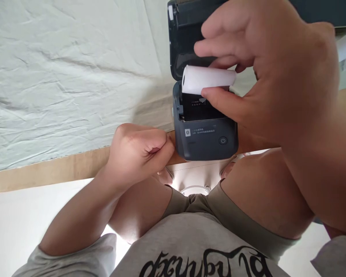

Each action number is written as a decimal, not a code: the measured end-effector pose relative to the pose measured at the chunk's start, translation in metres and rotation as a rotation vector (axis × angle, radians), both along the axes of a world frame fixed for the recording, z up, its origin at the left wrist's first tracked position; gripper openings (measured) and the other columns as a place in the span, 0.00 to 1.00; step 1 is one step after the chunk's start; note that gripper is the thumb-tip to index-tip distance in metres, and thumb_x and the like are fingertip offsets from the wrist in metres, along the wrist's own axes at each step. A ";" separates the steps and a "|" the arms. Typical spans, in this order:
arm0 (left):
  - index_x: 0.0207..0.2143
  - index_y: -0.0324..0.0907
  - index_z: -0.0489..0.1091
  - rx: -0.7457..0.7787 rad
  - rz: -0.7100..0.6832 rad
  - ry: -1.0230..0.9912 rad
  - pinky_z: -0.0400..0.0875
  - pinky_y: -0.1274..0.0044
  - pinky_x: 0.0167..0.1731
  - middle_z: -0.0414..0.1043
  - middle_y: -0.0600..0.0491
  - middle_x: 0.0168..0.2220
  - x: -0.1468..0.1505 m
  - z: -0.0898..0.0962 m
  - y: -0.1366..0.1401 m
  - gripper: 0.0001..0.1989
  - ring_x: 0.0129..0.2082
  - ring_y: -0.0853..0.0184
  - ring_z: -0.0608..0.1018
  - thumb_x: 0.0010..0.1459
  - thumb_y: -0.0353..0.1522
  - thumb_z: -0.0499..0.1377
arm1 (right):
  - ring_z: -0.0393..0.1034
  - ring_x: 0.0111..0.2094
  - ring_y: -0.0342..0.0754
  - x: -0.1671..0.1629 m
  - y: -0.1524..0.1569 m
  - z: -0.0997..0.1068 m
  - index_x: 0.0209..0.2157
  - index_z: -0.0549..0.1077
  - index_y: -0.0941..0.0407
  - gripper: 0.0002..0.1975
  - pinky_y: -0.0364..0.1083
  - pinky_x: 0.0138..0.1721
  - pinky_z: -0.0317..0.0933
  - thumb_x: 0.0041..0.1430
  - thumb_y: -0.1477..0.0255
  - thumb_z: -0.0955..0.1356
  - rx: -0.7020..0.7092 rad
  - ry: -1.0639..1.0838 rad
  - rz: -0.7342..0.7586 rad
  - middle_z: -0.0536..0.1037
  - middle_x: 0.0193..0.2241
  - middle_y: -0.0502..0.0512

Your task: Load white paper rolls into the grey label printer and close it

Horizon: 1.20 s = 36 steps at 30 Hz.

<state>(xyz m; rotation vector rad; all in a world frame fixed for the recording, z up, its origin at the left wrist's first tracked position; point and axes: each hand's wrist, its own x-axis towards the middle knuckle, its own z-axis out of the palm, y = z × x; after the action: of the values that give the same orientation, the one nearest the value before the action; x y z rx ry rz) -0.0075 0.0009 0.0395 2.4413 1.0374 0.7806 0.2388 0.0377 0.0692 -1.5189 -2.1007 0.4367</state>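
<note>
A dark blue-grey label printer (202, 140) stands at the table's front edge with its lid (187, 42) swung up and back. Its black inner bay shows, and a power button and small print are on the front part. Over the bay lies a white paper roll (207, 79), partly tilted, its hollow end facing left. My right hand (256, 65) grips the roll at its right part, thumb on the near side and some fingers behind it; the other fingers are spread above. My left hand (141, 148) is closed in a fist right beside the printer's left side; whatever is inside it is hidden.
A pale wrinkled cloth (75, 77) covers the table, leaving a wooden edge strip (49, 169) bare along the front. A dark flat object (325, 13) lies at the far right. My legs are below the table edge.
</note>
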 end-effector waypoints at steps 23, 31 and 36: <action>0.68 0.51 0.73 0.023 -0.133 -0.030 0.80 0.64 0.65 0.63 0.43 0.61 -0.009 -0.015 0.007 0.24 0.65 0.55 0.75 0.74 0.45 0.62 | 0.74 0.45 0.27 0.018 -0.023 -0.016 0.39 0.80 0.57 0.15 0.34 0.50 0.69 0.74 0.64 0.65 0.205 0.256 0.323 0.80 0.42 0.48; 0.73 0.60 0.67 0.046 -0.148 -0.020 0.83 0.56 0.63 0.61 0.46 0.67 -0.014 -0.022 0.005 0.28 0.64 0.50 0.78 0.74 0.49 0.62 | 0.69 0.46 0.32 0.023 -0.014 -0.021 0.45 0.79 0.57 0.14 0.37 0.45 0.62 0.70 0.63 0.66 0.080 0.322 0.058 0.78 0.43 0.51; 0.69 0.58 0.71 0.035 -0.138 -0.029 0.85 0.59 0.59 0.60 0.46 0.67 -0.015 -0.021 0.000 0.25 0.60 0.53 0.80 0.72 0.43 0.66 | 0.70 0.51 0.39 0.026 -0.014 -0.026 0.51 0.77 0.56 0.20 0.44 0.55 0.71 0.65 0.57 0.69 0.053 0.208 0.114 0.76 0.50 0.55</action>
<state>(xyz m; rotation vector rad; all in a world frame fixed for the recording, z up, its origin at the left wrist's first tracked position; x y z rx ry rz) -0.0223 0.0014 0.0186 2.4921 0.8416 0.7919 0.2647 0.0236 0.0436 -1.2706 -2.0251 0.5513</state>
